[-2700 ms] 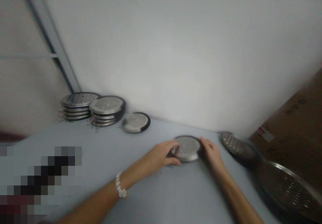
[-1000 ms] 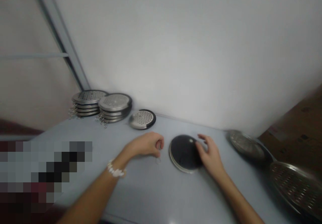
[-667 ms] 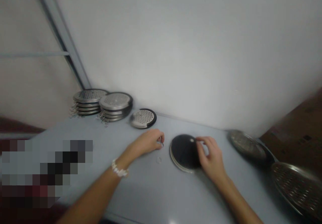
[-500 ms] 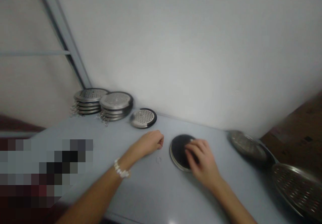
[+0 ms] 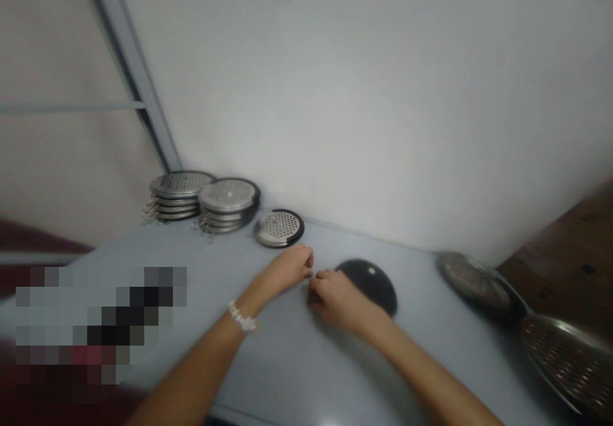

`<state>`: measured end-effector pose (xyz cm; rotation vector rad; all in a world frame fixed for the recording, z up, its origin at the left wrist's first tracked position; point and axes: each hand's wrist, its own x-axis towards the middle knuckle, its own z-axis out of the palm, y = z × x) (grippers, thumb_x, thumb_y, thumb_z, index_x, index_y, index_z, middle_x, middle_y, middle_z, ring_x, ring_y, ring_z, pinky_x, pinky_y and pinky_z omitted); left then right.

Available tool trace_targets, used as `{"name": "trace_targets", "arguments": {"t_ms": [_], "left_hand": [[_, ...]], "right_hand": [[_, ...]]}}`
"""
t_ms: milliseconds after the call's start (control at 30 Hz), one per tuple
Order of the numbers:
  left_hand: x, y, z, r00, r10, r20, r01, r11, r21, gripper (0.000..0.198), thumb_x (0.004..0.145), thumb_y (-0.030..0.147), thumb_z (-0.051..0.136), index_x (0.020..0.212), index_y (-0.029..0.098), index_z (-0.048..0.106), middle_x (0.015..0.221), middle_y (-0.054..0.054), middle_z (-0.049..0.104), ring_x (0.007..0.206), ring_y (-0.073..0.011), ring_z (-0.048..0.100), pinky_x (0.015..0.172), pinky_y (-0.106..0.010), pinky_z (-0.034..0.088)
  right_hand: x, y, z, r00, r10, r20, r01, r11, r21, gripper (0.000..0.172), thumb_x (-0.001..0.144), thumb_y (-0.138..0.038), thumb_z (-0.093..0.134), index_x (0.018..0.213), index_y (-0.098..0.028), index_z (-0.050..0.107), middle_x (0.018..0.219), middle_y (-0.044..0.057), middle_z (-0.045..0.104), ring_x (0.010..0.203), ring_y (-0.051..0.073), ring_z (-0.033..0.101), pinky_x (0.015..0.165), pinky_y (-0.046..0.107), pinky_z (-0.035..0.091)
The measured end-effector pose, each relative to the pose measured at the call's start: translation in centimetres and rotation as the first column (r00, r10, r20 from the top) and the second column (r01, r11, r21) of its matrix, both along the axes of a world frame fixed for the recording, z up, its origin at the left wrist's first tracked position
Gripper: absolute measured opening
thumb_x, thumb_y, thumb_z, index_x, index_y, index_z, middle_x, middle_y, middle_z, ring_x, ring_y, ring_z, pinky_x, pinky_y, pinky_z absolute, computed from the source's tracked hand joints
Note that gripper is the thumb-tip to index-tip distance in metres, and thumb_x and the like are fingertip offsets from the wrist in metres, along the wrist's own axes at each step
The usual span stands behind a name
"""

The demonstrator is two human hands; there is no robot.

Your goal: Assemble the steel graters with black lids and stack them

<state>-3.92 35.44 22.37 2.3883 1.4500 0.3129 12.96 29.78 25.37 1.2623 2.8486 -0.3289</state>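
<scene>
My left hand (image 5: pixel 290 267), with a white bracelet on its wrist, is held over the table with its fingers curled closed. What it holds, if anything, is hidden. Close beside it is my right hand (image 5: pixel 339 297), its fingertips drawn together near the tabletop. I cannot make out what is between them. A round black disc (image 5: pixel 371 278) with a small pale spot lies behind the right hand, which hides part of it. Just beyond my left hand lies a round metal grater (image 5: pixel 279 227) with a black edge.
Two stacks of round graters, a left stack (image 5: pixel 182 186) and a right stack (image 5: pixel 228 197), stand near the wall with small metal clasps hanging off them. Larger metal graters, one farther back (image 5: pixel 474 280) and one nearer (image 5: pixel 569 359), lie at the table's right edge.
My right hand has left the black disc and moved left to where a small ring lay on the table. That ring is now hidden. My left hand stays nearly in place.
</scene>
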Motion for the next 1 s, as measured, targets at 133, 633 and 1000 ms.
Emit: {"name": "trace_targets", "arguments": {"t_ms": [133,633,1000], "left_hand": [[-0.2,0.2,0.2,1.0,0.019,-0.009,-0.019,1.0,-0.021,0.01,0.081,0.015,0.063,0.089,0.016,0.068,0.093,-0.007,0.071,0.09,-0.0202,0.063,0.078,-0.027,0.044],[0.1,-0.5,0.9,0.994,0.049,-0.095,-0.057,0.995,-0.082,0.007,0.081,0.015,0.064,0.082,0.015,0.071,0.091,-0.012,0.075,0.087,-0.0225,0.066,0.076,-0.029,0.044],[0.7,-0.3,1.1,0.99,0.029,0.139,-0.023,0.999,-0.04,0.021,0.082,0.008,0.051,0.093,0.018,0.064,0.08,-0.002,0.07,0.075,-0.0162,0.063,0.07,-0.025,0.043]], "right_hand": [[-0.5,1.2,0.8,1.0,0.01,0.028,-0.008,0.998,-0.068,0.016,0.079,-0.009,0.065,0.087,-0.016,0.077,0.089,0.008,0.077,0.08,0.02,0.07,0.068,0.025,0.046],[-3.2,-1.2,-0.5,0.959,0.164,0.23,-0.182,0.982,0.059,0.027,0.082,-0.003,0.057,0.105,0.002,0.07,0.105,0.028,0.072,0.097,0.031,0.069,0.084,0.042,0.055],[0.4,-3.0,-1.1,0.988,0.086,0.128,-0.121,0.947,0.298,0.029,0.079,-0.004,0.056,0.108,-0.004,0.061,0.103,0.022,0.064,0.094,0.032,0.057,0.08,0.045,0.049]]}}
